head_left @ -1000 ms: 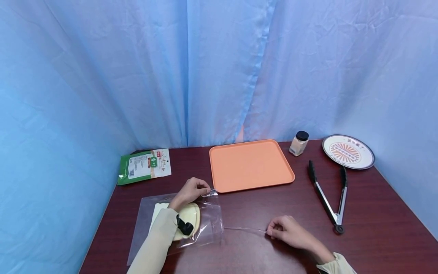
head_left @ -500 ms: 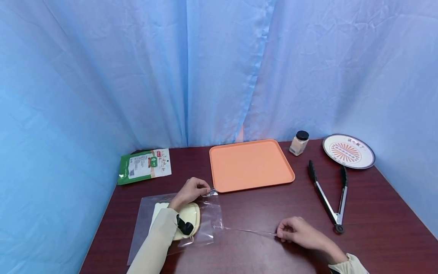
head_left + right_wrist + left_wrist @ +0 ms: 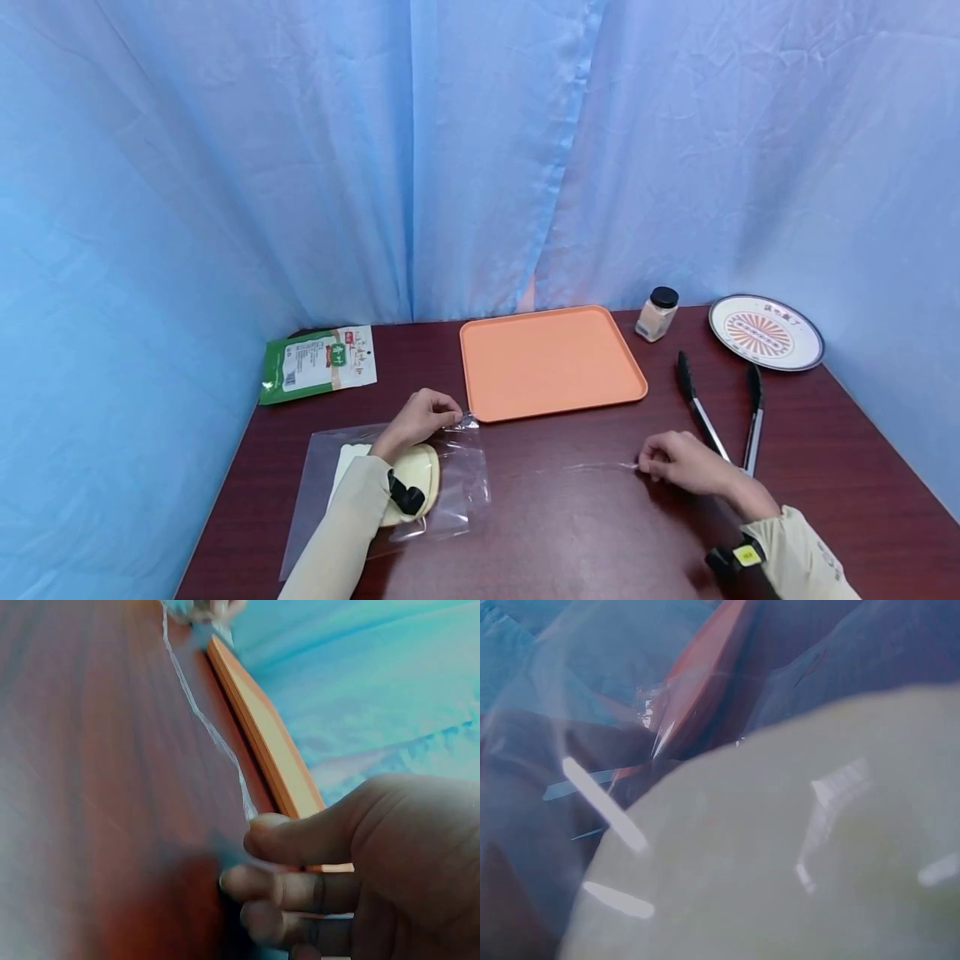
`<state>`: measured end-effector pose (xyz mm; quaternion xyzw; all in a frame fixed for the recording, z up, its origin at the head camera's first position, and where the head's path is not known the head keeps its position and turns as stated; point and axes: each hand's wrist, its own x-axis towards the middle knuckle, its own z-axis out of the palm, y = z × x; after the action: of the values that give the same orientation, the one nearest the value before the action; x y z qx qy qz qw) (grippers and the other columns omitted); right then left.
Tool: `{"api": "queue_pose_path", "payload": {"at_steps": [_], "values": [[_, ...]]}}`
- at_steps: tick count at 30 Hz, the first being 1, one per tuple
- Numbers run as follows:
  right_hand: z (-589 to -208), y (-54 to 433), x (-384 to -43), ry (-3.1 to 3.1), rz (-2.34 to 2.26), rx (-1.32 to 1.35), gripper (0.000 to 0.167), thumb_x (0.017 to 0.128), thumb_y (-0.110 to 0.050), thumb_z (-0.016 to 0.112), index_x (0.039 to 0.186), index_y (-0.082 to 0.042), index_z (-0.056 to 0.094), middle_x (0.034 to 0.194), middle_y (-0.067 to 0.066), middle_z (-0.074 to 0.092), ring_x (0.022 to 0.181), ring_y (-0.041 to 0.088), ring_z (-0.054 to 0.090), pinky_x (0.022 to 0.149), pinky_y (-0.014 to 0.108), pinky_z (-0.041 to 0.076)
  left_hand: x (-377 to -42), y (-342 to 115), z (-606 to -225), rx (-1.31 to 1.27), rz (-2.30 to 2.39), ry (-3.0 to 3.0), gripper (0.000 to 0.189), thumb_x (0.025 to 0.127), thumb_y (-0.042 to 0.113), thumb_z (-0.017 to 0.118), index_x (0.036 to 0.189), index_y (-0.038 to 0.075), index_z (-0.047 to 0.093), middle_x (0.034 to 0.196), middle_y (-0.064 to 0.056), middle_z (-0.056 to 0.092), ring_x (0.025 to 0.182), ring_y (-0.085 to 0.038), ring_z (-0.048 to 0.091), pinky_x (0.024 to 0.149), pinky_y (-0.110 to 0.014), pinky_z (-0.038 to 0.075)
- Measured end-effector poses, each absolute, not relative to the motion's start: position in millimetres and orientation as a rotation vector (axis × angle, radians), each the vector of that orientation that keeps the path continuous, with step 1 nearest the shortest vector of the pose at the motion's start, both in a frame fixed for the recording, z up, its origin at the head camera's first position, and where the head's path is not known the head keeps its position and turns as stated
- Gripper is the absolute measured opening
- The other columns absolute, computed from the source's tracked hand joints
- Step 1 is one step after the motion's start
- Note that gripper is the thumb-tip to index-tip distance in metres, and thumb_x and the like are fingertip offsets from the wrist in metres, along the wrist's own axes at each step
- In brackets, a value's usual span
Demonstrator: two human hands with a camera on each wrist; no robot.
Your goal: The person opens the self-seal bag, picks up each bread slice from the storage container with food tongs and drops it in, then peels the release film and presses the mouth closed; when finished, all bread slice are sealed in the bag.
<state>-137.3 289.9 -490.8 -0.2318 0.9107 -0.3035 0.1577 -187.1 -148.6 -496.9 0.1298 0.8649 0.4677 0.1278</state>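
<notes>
My left hand (image 3: 414,423) pinches the far right corner of a clear plastic bag (image 3: 459,507), close to the tray's near left corner. Inside the bag lie flat, pale yellow pieces with a rounded end (image 3: 420,477), partly hidden under my left forearm. One such pale round piece (image 3: 772,840) fills most of the left wrist view, glossy plastic over it. My right hand (image 3: 690,462) pinches the end of a thin clear plastic strip (image 3: 600,467) between thumb and fingertips. In the right wrist view the strip (image 3: 199,712) stretches away toward my left hand.
An orange tray (image 3: 553,362) lies at the back centre. Tongs (image 3: 705,429) spread wide lie just behind my right hand, their hinge end hidden by it. A black-lidded jar (image 3: 656,317), a patterned plate (image 3: 795,354) and a green-and-white packet (image 3: 315,367) stand along the blue curtain (image 3: 480,167).
My right hand has drawn the strip to the right and then farther back, now overlapping the tongs. My left hand stays at the bag's corner.
</notes>
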Motion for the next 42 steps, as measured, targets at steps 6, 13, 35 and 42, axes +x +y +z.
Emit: {"api": "queue_pose_path", "payload": {"at_steps": [6,13,35,42], "values": [[-482,299,-159,2.717,-0.716,-0.6,0.015,0.091,-0.003,0.062,0.081,-0.014,0.067,0.067,-0.008,0.059,0.058,-0.002,0.048,0.054,0.019,0.042,-188,-148,-499,0.357,1.346,2.525,0.01,0.093,0.008,0.068,0.092,0.004,0.077,0.081,-0.008,0.073,0.068,-0.007,0.057,0.063,-0.021,0.05],[-483,303,-177,2.775,-0.617,-0.456,0.01,0.093,-0.012,0.064,0.085,-0.013,0.07,0.071,-0.005,0.062,0.062,0.006,0.053,0.057,0.023,0.044,-189,-148,-499,0.362,1.349,2.532,0.01,0.093,0.008,0.068,0.091,0.004,0.077,0.08,-0.007,0.072,0.067,-0.007,0.056,0.063,-0.021,0.049],[-463,273,-159,3.051,-0.437,-0.408,0.043,0.092,-0.019,0.069,0.13,-0.002,0.058,0.071,0.0,0.058,0.063,0.013,0.054,0.056,0.036,0.048,-188,-148,-494,0.413,1.333,2.561,0.015,0.092,0.01,0.068,0.104,0.006,0.077,0.1,-0.01,0.077,0.079,-0.007,0.062,0.068,-0.018,0.052],[-451,215,-137,3.189,-0.424,-0.773,0.039,0.085,-0.018,0.077,0.121,-0.008,0.066,0.105,0.01,0.071,0.087,0.024,0.07,0.072,0.044,0.058,-185,-157,-474,0.346,1.312,2.627,0.026,0.094,0.009,0.067,0.12,0.005,0.071,0.118,-0.012,0.073,0.103,-0.022,0.068,0.086,-0.035,0.06]]}}
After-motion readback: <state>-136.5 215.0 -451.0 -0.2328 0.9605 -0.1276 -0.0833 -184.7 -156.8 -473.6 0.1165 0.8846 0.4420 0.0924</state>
